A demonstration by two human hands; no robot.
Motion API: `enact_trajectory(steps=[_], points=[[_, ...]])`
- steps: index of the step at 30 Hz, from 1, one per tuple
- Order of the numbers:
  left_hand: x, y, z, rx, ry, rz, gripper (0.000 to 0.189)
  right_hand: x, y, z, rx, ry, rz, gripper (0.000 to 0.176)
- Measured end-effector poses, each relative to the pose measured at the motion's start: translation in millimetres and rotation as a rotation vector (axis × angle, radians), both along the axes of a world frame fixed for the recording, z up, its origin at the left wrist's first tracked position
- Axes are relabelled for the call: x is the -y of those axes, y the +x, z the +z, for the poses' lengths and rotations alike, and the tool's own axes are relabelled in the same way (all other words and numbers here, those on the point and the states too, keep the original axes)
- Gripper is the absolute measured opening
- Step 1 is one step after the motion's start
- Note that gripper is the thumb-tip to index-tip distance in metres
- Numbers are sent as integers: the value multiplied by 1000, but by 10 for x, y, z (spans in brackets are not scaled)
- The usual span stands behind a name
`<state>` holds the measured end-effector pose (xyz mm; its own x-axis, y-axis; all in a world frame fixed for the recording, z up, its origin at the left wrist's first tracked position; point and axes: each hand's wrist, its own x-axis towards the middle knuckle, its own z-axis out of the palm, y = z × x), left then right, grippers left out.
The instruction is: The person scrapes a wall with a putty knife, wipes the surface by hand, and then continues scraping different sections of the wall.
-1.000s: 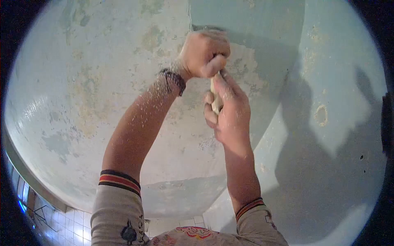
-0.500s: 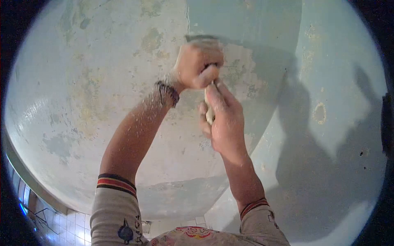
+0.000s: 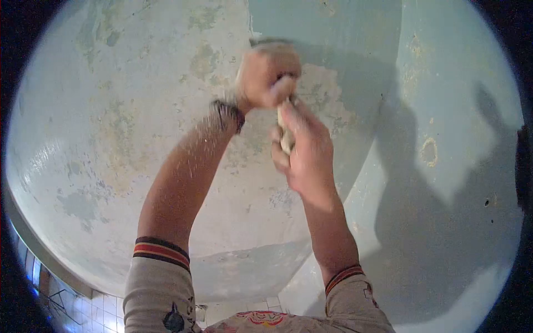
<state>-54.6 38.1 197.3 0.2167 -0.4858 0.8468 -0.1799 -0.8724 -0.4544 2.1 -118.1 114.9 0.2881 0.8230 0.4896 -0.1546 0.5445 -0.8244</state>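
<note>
Both hands are on a scraper raised against the wall. My left hand is closed in a fist around its upper part, just below the dark blade edge; motion blurs it. Lower down, my right hand wraps the pale handle, its thumb lying along it. The blade is at the lower edge of a green paint patch. Whitish, blotchy wall surface surrounds the hands. Pale flakes are scattered over my left forearm and the dark bracelet on that wrist.
A corner runs down on the right, where a second pale green wall carries shadows of the arms and tool. That wall has a small dark hole and a patched spot. Tiled floor shows at the lower left.
Both hands and the scraper sit slightly higher in the view, still gripping the same way. The wall has also shifted a little in the view.
</note>
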Motion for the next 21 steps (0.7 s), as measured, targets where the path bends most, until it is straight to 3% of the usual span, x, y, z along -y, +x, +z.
enact_trajectory(steps=[2, 6, 8, 12, 14, 17, 18, 21], points=[[1, -24, 158, -38, -36, 43, 20, -4, -14, 142, -1, 29, 40, 32], [6, 33, -154, 1, -80, 50, 20, -5, -39, -98, -5, 29, -20, 33], [6, 46, -271, -35, 63, 31, 24, 0, -59, -238, -60, -42, -61, 30], [-8, 2, 100, -50, -74, 23, 24, -68, -23, 156, 23, 100, -14, 32], [39, -47, 336, -58, -113, 127, 18, -66, -49, 240, 40, 109, -24, 33], [58, 7, -30, -48, -70, 85, 16, 52, -65, 16, 59, 45, -87, 34], [25, 94, -173, 28, 37, -30, 15, 78, -66, -99, 50, -31, -132, 35], [61, 84, -224, -27, 29, -38, 14, 73, -18, -200, 47, -60, -130, 33]])
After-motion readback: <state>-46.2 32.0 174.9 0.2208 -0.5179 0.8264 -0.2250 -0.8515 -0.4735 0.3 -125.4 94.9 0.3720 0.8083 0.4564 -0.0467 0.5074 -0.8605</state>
